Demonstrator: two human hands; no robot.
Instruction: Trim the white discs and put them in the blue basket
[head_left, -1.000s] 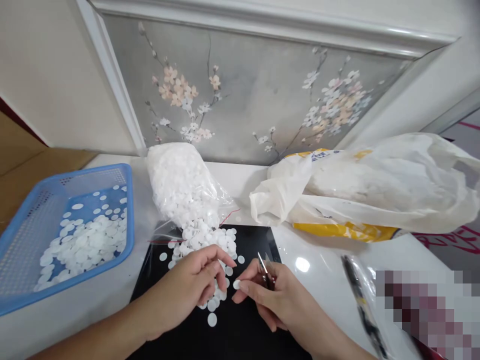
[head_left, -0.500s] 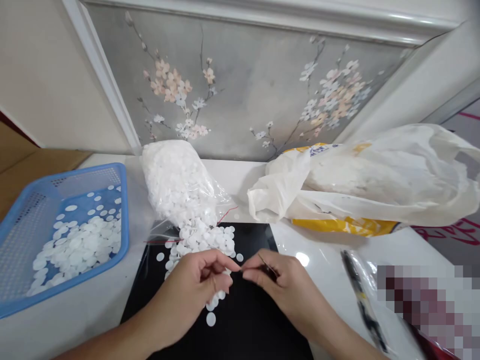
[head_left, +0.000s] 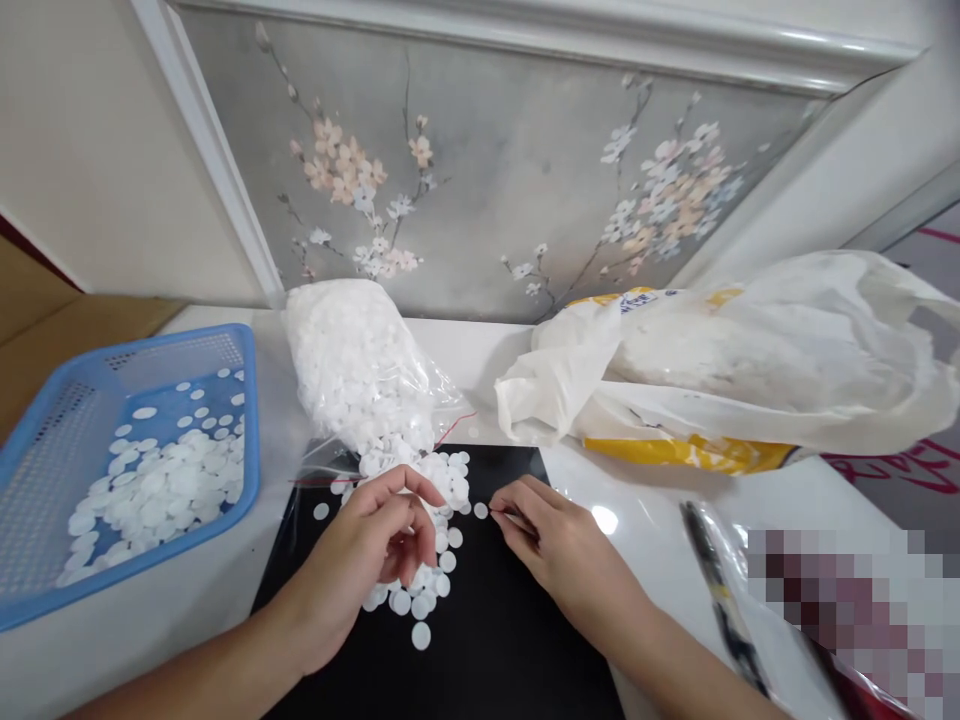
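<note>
Over a black board [head_left: 517, 650], the left hand [head_left: 367, 560] hangs above white discs [head_left: 401, 603], fingers parted; the right hand [head_left: 574, 545] pinches narrowly, contents unclear.

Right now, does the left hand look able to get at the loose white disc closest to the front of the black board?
Probably yes: the disc lies uncovered just in front of the pile, close to the left hand, and the right hand is off to the side.

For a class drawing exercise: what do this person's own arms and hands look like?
The left hand and right hand are ungloved, and no ring, watch or bracelet shows. The left forearm and right forearm are bare, with no sleeve in view.
</note>
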